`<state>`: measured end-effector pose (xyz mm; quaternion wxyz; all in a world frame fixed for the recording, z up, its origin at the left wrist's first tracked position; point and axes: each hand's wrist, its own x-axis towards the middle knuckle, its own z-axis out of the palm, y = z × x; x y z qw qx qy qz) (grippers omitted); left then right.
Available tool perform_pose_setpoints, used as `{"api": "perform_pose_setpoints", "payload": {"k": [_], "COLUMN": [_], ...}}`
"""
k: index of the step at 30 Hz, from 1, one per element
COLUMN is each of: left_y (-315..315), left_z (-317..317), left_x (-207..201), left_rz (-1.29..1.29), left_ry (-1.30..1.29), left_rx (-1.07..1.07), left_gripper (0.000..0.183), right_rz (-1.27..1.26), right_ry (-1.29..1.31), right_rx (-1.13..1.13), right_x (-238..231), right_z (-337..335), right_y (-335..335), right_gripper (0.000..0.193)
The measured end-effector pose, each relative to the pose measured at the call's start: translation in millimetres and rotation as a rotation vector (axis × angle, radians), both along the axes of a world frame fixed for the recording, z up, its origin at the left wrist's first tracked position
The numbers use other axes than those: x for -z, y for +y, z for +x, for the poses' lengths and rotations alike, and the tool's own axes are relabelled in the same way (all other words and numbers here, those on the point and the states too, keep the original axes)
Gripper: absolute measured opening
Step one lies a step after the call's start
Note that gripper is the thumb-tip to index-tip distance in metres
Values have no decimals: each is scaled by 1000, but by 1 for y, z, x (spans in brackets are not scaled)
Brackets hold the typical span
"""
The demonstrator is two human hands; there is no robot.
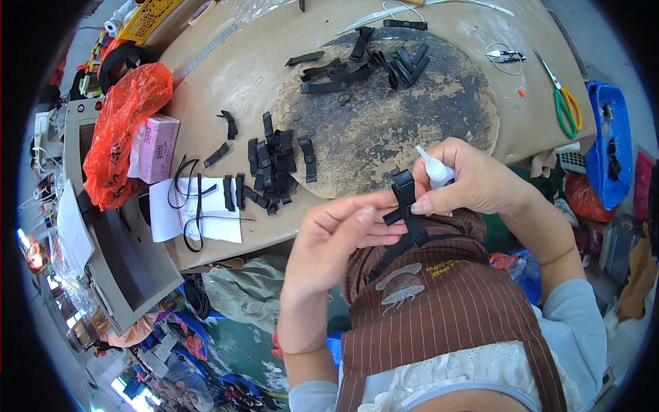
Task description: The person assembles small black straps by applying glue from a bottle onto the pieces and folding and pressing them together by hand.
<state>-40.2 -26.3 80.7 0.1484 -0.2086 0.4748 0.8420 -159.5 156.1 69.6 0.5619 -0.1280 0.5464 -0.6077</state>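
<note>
A black ribbon bow (403,192) with a strip trailing below it is between my two hands, above my apron-covered lap. My left hand (340,230) pinches its left side between thumb and fingers. My right hand (477,180) is wrapped round a small white squeeze bottle (438,170) with a thin pointed nozzle aimed up and left. The right thumb also presses against the bow's edge. On the table left of the board lies a heap of finished-looking black bows (274,161). Folded black ribbon pieces (398,69) lie along the board's far part.
A worn round board (412,130) rests on the brown-covered table. At the right are scissors (566,110) with green and orange handles, thread snips (504,55) and a blue tray (611,147). An orange-red plastic bag (127,134), a pink box (158,147) and white paper (220,226) are left.
</note>
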Motion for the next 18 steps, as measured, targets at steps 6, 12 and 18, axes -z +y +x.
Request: {"api": "perform_pose_setpoints", "payload": {"k": [6, 12, 18], "left_y": [-5, 0, 3], "left_z": [0, -4, -5], "left_x": [27, 28, 2], "left_rz": [281, 210, -225], "left_ry": [43, 72, 118], "left_rx": [45, 70, 153], "left_gripper": [16, 13, 12], "right_rz": [49, 26, 141], "right_ry": [-20, 63, 282], "right_rx": [-52, -137, -259], "right_x": [-8, -9, -31], "right_z": [-5, -7, -11], "right_y": [-4, -6, -7], "right_gripper": [14, 12, 8]}}
